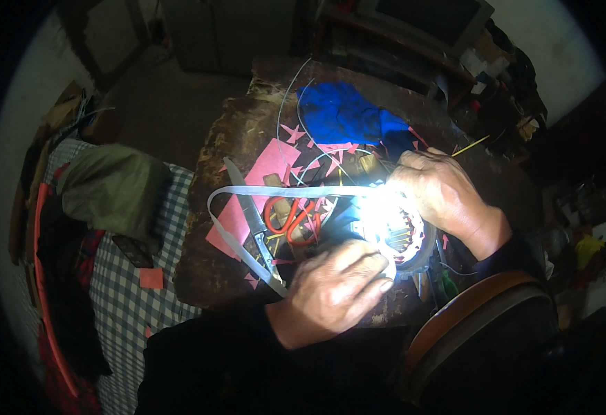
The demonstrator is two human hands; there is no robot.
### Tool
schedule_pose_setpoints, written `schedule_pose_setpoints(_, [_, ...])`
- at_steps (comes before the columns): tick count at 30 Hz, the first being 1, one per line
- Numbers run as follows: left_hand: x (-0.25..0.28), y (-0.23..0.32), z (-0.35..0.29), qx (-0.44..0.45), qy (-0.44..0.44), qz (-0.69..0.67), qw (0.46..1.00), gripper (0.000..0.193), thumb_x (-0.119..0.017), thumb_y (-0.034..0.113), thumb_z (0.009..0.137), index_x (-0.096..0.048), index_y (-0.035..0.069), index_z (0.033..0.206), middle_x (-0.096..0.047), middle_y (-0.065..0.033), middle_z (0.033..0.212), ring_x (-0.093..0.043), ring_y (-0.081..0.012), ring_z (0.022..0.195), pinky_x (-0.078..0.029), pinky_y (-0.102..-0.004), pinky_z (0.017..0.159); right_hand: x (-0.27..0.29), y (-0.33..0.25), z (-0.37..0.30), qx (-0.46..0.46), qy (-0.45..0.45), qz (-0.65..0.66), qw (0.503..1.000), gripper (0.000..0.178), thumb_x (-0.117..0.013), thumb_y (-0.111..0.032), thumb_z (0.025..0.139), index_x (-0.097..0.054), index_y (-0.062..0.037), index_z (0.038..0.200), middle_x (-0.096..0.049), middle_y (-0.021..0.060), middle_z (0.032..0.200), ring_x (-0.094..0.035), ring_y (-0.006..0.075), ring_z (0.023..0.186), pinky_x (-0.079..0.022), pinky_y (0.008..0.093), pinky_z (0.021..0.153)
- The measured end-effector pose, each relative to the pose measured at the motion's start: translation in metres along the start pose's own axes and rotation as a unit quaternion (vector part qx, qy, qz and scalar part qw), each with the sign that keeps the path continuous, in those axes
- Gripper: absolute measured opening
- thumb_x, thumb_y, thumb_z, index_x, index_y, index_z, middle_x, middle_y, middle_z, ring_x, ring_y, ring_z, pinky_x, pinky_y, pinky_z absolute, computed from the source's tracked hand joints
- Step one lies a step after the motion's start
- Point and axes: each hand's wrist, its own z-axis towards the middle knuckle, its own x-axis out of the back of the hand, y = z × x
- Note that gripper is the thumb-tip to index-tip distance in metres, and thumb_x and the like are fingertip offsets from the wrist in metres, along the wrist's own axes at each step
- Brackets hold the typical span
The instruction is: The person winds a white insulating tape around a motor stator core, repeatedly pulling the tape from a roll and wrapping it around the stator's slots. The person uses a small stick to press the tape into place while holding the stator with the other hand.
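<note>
A ring-shaped motor stator [413, 240] with slots and pink paper edges lies on the dark wooden table, partly washed out by bright glare. My right hand [441, 194] is curled over its far right side, fingertips closed in the glare. A white fabric tape [275, 191] runs from those fingertips, loops left and comes back behind my left hand [334, 290]. That hand is closed, thumb against fingers, at the stator's near left edge; what it pinches is lost in glare. Left of the stator lie red-handled scissors [293, 225] and a knife [253, 214].
Pink paper sheets [273, 162] and scraps cover the table's left half, with thin loose wires. A blue cloth [341, 114] lies at the far side. A brown-rimmed round object [476, 304] stands near right. A checked cloth [137, 304] with a phone [132, 251] is at left.
</note>
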Motion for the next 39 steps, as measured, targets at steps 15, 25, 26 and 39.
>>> schedule_pose_setpoints(15, [0.031,-0.054,0.050,0.165,-0.027,-0.040,0.985,0.015,-0.073,0.001,0.100,-0.075,-0.008,0.111,-0.077,-0.0107,0.093,-0.071,-0.0137,0.082,-0.057,-0.0297,0.075,0.023,-0.026,-0.020,-0.145,0.045,0.158,0.976,0.023,-0.082,-0.003,0.090,-0.077,-0.0004,0.112,-0.074,0.0107,0.101,-0.074,0.0186,0.090,-0.061,0.0341,0.079])
schedule_pose_setpoints(25, [0.063,-0.079,-0.015,0.306,0.052,-0.256,0.916,0.007,-0.069,0.000,0.104,-0.071,-0.006,0.106,-0.073,-0.0094,0.087,-0.068,-0.0112,0.068,-0.055,-0.0268,0.064,-0.017,-0.071,-0.019,0.031,-0.001,0.071,0.997,0.020,-0.083,-0.015,0.083,-0.079,-0.0095,0.101,-0.068,0.0095,0.100,-0.072,0.0288,0.083,-0.060,0.0398,0.071])
schedule_pose_setpoints(26, [0.067,-0.082,-0.020,0.344,0.037,-0.236,0.908,0.008,-0.068,0.003,0.106,-0.069,-0.003,0.110,-0.074,-0.0089,0.087,-0.069,-0.0120,0.067,-0.054,-0.0269,0.062,-0.022,-0.073,-0.016,0.047,0.001,0.058,0.997,0.019,-0.083,-0.015,0.082,-0.078,-0.0100,0.100,-0.067,0.0097,0.101,-0.071,0.0295,0.082,-0.059,0.0403,0.070])
schedule_pose_setpoints(39, [0.057,-0.015,-0.057,-0.063,0.030,0.074,0.995,0.019,-0.073,0.001,0.095,-0.069,0.001,0.113,-0.076,-0.0146,0.093,-0.073,-0.0288,0.075,-0.058,-0.0396,0.069,0.013,-0.063,0.059,-0.183,-0.222,0.509,0.812,0.043,-0.073,0.001,0.094,-0.065,0.0033,0.136,-0.076,0.0125,0.102,-0.070,0.0162,0.080,-0.055,0.0295,0.063])
